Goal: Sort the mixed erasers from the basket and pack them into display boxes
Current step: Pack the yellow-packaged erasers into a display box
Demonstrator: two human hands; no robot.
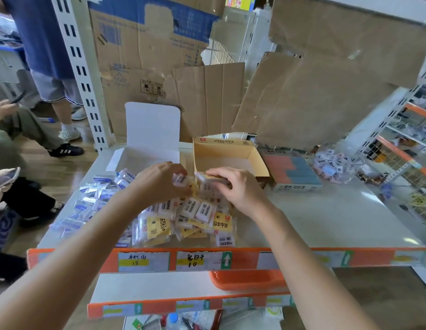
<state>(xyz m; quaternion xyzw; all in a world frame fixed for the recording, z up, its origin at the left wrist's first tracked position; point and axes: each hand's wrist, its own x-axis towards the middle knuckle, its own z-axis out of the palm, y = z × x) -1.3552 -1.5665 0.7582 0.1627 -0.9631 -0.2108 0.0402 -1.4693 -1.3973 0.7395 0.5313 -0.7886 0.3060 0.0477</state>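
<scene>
A heap of wrapped erasers with yellow and white labels [183, 220] lies on the white shelf top [326, 217]. Blue-and-white wrapped erasers [93, 198] spread to its left. My left hand [159, 179] pinches a white eraser [181, 180] above the heap. My right hand [233, 184] grips a yellow-labelled eraser [208, 177] at the front edge of the open yellow display box [257, 160]. An open white display box [150, 148] stands behind the left hand, lid raised.
A full box of orange and blue erasers [295, 172] sits right of the yellow box, with a clear bag of small erasers [331, 165] beyond. An orange basket [247, 279] rests on the lower shelf. Cardboard sheets stand behind. People stand and sit at the left.
</scene>
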